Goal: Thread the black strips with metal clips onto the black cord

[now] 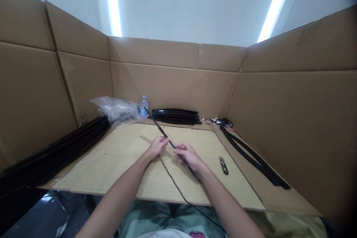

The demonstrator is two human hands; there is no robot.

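Note:
A long, thin black strip (156,124) slants over the board, its far end in front of the bottle and its near end by my right wrist. My left hand (157,148) pinches it near the middle between thumb and fingers. Just to the right, my right hand (189,154) is closed around the lower stretch. A thin dark cord (173,181) runs from under my left hand across the board edge toward my lap; whether it joins the strip is hidden. Black thread snips (223,166) lie on the board, right of my right hand.
Cardboard walls (167,52) enclose the pale board (111,171) on three sides. At the back stand a plastic bag (117,107), a water bottle (143,107) and stacked black strips (175,116). Long black bundles (61,148) line the left; flat black bands (253,158) lie right.

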